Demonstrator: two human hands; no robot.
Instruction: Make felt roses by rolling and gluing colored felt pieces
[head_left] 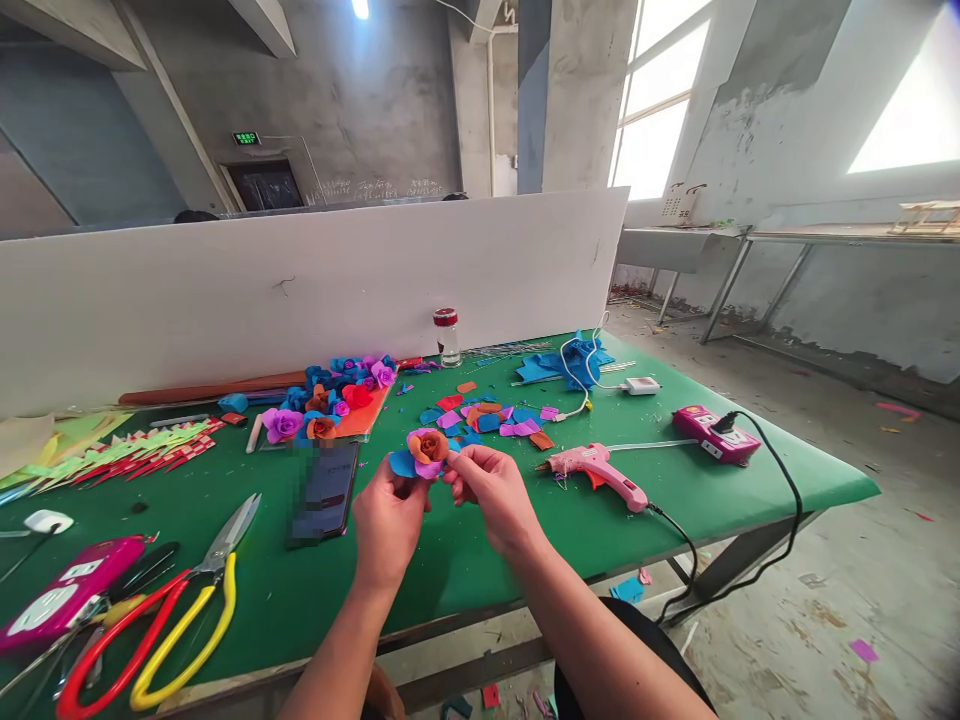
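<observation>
Gripping flower (427, 448) in left hand (390, 515), pinching its edge with right hand (491, 488), presumably for steadiness; glue gun (591, 460) at 3 o'clock, likely for reach.

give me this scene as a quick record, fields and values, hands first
left hand: holds a flower from below
right hand: fingers at the flower's right edge; exact grip unclear
flower colours: orange, purple, blue
beyond hands: loose petals
right of hands: pink glue gun, lying on the table
left of hands: phone, then scissors, blades slightly apart
back: upright jar, red lid on
</observation>
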